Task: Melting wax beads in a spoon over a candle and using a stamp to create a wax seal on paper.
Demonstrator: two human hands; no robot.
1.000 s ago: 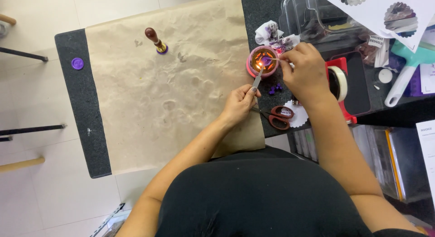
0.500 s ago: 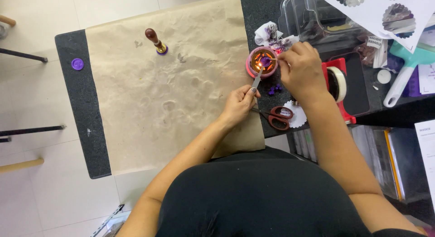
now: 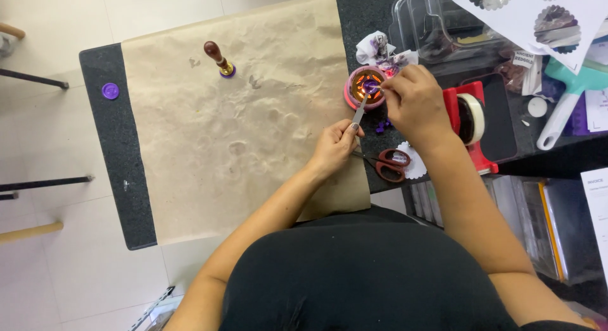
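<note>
Two hands on it: left hand (image 3: 334, 150) pinches the spoon (image 3: 362, 105) handle over the burner (image 3: 365, 87). Right hand (image 3: 413, 103) fingers close on purple wax. Spoon's light, stiff, probably hot; grip the handle end.

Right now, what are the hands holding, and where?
The left hand holds a small metal spoon by its handle end, bowl over the pink burner. The right hand pinches something tiny above it.

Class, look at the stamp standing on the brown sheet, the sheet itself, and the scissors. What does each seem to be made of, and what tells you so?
Stamp: likely a varnished wooden handle, dark and glossy, on a brass-like head with a golden shine.
Sheet: probably kraft paper, matt tan, creased and dented.
Scissors: red-brown handles look like plastic, smooth and evenly coloured; the blades are mostly hidden by the left hand.
</note>
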